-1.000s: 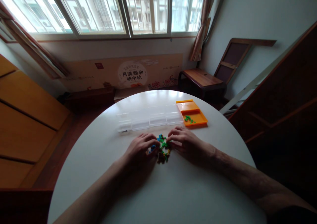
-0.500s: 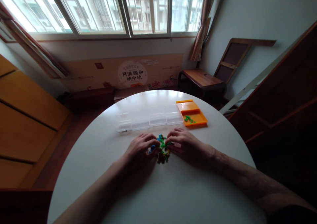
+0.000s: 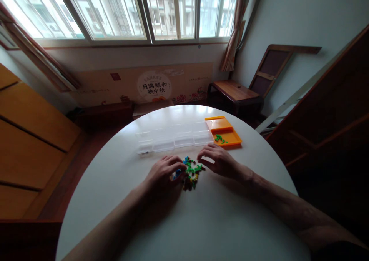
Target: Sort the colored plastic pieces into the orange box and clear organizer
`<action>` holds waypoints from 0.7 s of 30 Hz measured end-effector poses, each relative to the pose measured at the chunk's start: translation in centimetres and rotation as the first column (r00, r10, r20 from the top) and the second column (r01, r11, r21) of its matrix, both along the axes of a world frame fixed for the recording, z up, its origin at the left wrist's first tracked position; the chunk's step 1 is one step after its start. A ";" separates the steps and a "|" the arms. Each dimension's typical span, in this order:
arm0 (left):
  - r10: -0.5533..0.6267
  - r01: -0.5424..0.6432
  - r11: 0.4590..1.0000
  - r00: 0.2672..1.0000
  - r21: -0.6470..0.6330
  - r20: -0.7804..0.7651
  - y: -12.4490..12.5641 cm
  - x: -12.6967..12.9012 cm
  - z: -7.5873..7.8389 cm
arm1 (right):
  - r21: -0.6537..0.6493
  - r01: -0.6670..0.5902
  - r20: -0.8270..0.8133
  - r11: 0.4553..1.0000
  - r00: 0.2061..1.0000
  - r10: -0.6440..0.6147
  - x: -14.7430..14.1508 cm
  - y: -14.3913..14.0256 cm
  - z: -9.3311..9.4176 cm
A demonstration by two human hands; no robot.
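Note:
A loose pile of small building bricks, green, blue, yellow and brown, lies on the white round table. My left hand rests at the pile's left side, fingers bent over it and thumb apart from them, with blue bricks showing in the gap. Just above and right of the pile is my right hand, its thumb and index finger brought together; whatever they pinch is too small to make out. Beyond it stands an orange tray with several green bricks in its front compartment.
A clear plastic box with compartments stands behind the hands, against the orange tray's left side. The white table has a rounded far edge. Past it are a wooden chair, a printed panel and a window.
My right hand has drawn away from the pile, up and to the right, uncovering green and brown bricks on that side. My left hand stays almost where it was.

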State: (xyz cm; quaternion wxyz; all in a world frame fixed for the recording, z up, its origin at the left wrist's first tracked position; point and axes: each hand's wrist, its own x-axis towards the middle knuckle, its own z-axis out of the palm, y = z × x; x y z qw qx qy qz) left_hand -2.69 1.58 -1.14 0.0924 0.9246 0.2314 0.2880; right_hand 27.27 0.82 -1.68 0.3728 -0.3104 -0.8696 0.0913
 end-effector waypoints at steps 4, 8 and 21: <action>-0.010 0.010 1.000 1.000 0.000 0.002 0.0 -0.3 -0.1 | -0.024 0.238 -0.089 0.971 0.967 -0.239 2.0 0.7 0.8; -0.013 0.013 1.000 1.000 0.019 0.013 0.1 -0.6 -0.5 | -0.074 0.428 -0.117 0.901 0.893 -0.434 4.4 1.8 0.8; -0.010 0.010 1.000 1.000 0.026 -0.001 0.1 -0.6 -0.6 | -0.072 0.212 0.006 0.975 0.977 -0.212 3.7 1.0 1.0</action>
